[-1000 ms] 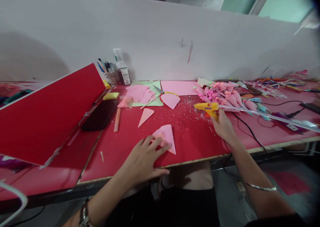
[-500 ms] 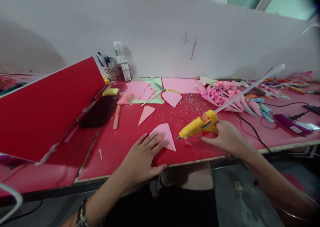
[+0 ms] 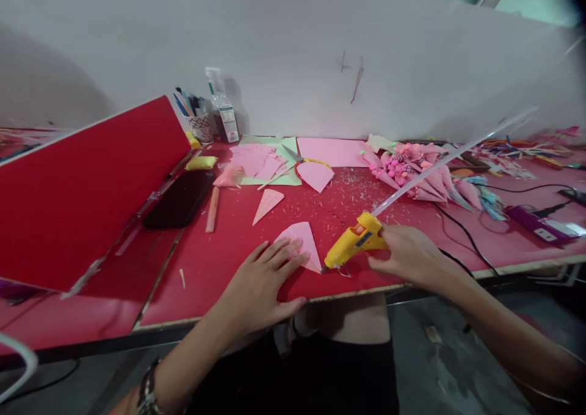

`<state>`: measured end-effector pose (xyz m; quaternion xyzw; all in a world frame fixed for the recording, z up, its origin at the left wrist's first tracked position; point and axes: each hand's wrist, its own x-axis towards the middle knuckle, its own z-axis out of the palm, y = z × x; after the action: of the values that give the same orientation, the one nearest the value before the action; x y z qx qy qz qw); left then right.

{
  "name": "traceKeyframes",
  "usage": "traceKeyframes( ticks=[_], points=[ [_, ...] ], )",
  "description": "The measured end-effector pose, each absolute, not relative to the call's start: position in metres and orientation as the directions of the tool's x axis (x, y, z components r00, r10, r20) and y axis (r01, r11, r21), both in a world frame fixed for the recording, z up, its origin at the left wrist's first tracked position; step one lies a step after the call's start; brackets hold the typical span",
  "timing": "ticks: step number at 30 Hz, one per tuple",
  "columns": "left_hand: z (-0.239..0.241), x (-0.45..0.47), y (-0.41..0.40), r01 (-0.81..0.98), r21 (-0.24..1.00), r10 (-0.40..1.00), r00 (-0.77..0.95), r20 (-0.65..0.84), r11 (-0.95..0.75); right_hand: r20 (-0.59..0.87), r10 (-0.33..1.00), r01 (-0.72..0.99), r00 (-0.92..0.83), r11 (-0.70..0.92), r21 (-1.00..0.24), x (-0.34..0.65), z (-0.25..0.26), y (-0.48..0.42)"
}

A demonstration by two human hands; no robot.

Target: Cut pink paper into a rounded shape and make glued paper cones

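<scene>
My left hand [image 3: 260, 287] lies flat with fingers spread on a pink paper wedge [image 3: 303, 241] near the front edge of the red table [image 3: 220, 262]. My right hand [image 3: 409, 256] grips a yellow glue gun [image 3: 352, 245] with a long clear glue stick [image 3: 448, 158] jutting out behind it. The gun's nozzle points down-left, touching or almost touching the wedge's lower right corner.
A raised red board [image 3: 86, 189] fills the left. A black phone [image 3: 178, 200], a pen cup [image 3: 199, 125], a spray bottle [image 3: 223, 107], scissors [image 3: 302, 158], pink and green papers [image 3: 270, 158] and a pile of pink cones [image 3: 419, 171] lie behind. Black cords [image 3: 462, 232] cross the right side.
My right hand lifted the glue gun from near the pink cones and brought it down-left to the wedge's corner. My left hand stayed on the paper.
</scene>
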<state>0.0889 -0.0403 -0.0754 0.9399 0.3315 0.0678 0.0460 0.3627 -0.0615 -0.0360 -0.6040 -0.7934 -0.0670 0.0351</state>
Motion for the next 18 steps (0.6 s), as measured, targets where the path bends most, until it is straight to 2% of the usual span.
traceKeyframes(
  ticks=[6, 18],
  points=[
    [-0.0767, 0.0882, -0.0395, 0.611, 0.132, 0.624, 0.774, 0.106, -0.78, 0.163, 0.945, 0.959, -0.282, 0.278, 0.047, 0.362, -0.0352, -0.0607],
    [-0.0749, 0.0899, -0.0425, 0.626, 0.135, 0.639, 0.761, 0.112, -0.768, 0.123, 0.95, 0.952, -0.288, 0.27, 0.143, 0.3616, -0.0335, -0.0579]
  ],
)
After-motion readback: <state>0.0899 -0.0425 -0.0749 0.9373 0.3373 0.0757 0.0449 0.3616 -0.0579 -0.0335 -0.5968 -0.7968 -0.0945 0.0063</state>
